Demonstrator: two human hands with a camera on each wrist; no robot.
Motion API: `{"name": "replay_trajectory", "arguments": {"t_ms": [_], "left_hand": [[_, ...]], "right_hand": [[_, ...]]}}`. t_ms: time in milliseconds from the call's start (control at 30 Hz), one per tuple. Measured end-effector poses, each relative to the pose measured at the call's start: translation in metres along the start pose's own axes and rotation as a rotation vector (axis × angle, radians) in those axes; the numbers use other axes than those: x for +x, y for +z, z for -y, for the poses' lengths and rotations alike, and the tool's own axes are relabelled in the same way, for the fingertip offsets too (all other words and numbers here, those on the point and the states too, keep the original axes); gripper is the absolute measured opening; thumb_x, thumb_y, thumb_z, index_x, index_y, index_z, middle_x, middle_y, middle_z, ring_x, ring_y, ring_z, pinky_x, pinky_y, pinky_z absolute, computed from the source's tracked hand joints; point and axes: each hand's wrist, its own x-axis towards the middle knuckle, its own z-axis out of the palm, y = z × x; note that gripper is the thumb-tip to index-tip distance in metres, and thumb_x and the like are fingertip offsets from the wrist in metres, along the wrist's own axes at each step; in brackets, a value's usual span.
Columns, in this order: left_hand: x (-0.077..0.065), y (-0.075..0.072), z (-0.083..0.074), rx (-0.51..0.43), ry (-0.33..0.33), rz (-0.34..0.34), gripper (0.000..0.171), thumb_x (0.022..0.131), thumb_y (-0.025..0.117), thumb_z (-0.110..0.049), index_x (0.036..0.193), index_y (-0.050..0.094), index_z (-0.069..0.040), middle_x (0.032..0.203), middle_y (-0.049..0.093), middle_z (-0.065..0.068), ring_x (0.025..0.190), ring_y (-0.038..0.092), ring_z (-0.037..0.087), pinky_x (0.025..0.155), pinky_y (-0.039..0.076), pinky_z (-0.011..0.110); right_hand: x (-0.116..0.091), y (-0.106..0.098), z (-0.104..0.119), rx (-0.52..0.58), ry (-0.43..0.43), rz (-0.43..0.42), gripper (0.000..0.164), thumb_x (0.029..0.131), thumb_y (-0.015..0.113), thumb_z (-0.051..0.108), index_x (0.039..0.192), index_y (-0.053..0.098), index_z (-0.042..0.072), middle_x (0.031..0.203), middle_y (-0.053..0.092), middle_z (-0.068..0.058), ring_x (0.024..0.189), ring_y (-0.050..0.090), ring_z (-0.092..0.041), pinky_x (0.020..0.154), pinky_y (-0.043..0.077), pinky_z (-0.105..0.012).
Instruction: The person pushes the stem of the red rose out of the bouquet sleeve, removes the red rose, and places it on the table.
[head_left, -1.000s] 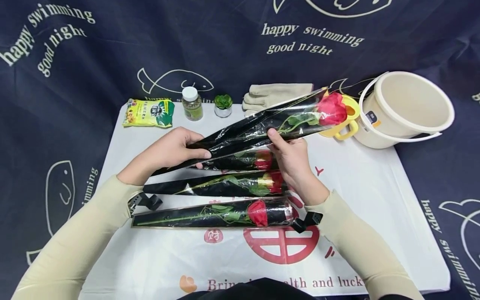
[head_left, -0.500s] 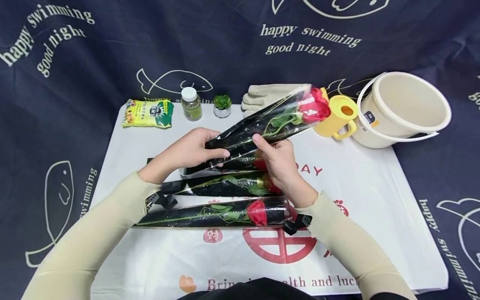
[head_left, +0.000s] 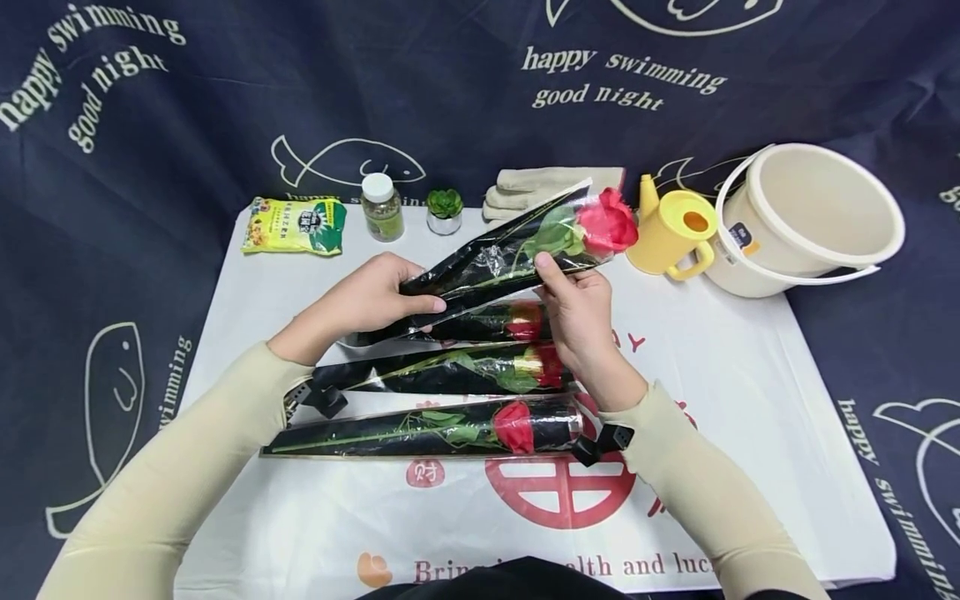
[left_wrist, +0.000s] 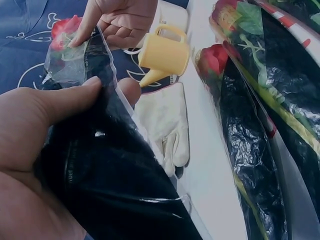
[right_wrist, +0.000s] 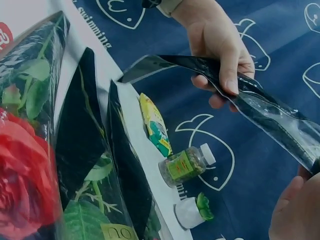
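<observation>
A red rose (head_left: 609, 223) in a black and clear plastic sleeve (head_left: 498, 258) is held aslant over the table, bloom toward the back right. My left hand (head_left: 367, 296) grips the sleeve's narrower part, thumb lying on top. Close to the bloom, my right hand (head_left: 585, 312) pinches the sleeve with its thumb above. The sleeve bends between its tail and the left hand in the right wrist view. Below lie three more wrapped roses: a front one (head_left: 513, 427), a middle one (head_left: 450, 367) and a back one (head_left: 525, 321), partly covered by the held sleeve.
Along the table's back edge stand a yellow packet (head_left: 294, 226), a white-capped jar (head_left: 382, 208), a small potted succulent (head_left: 445, 211) and pale work gloves (head_left: 517, 192). A yellow watering can (head_left: 667, 237) and a cream bucket (head_left: 787, 217) are at the back right.
The held rose has shifted left, uncovering the watering can. My left hand has moved right overall, bringing the hands closer together. The three lying roses stay in place.
</observation>
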Motion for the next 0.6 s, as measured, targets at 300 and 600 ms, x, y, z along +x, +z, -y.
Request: {"name": "replay_trajectory", "arguments": {"t_ms": [300,600], "left_hand": [[0.002,0.005,-0.007,0.092,0.079,-0.078,0.041,0.088,0.067,-0.034,0.063,0.043,-0.012,0.056,0.024,-0.003,0.048,0.024,0.013,0.052,0.028,0.030],[0.009,0.006,-0.016,0.109,0.120,-0.093,0.035,0.087,0.067,-0.033,0.065,0.049,-0.012,0.056,0.030,-0.003,0.046,0.029,0.011,0.050,0.029,0.029]], "right_hand": [[-0.006,0.006,-0.013,-0.046,-0.019,-0.024,0.017,0.079,0.076,0.008,0.093,0.067,0.001,0.080,0.064,-0.005,0.062,0.056,-0.013,0.062,0.048,-0.025],[-0.014,0.020,-0.024,-0.061,0.063,0.027,0.018,0.078,0.077,0.010,0.093,0.067,0.005,0.081,0.065,-0.003,0.067,0.057,-0.009,0.065,0.049,-0.025]]}}
